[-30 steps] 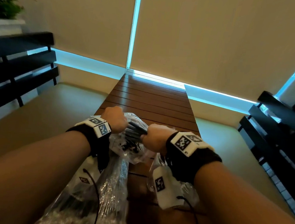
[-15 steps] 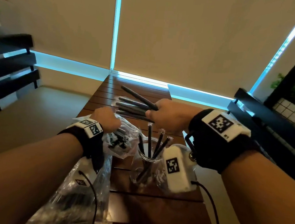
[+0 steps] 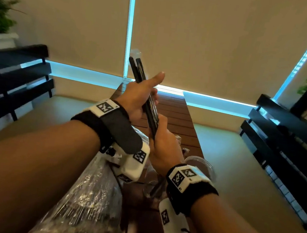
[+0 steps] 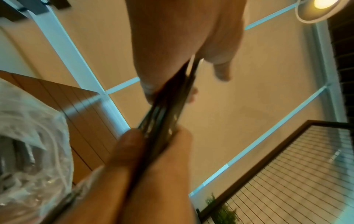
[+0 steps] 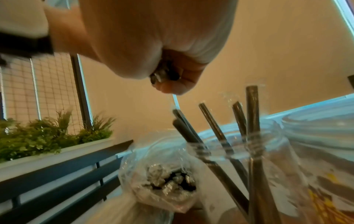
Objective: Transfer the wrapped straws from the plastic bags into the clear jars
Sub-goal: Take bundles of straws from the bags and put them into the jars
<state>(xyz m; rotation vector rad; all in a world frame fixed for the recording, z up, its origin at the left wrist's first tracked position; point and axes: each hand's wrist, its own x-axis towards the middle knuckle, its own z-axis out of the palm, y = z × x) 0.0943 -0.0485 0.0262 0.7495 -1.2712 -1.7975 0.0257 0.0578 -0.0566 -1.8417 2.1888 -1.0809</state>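
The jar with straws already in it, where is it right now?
In the right wrist view, the jar stands at lower right, just right of the open plastic bag.

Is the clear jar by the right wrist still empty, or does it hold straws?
Not empty: the clear jar holds several wrapped straws standing tilted, tops above its rim.

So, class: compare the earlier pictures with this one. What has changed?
The left hand left the plastic bag and now grips the straw bundle together with the right hand, gathered upright instead of fanned sideways. The jar still holds straws.
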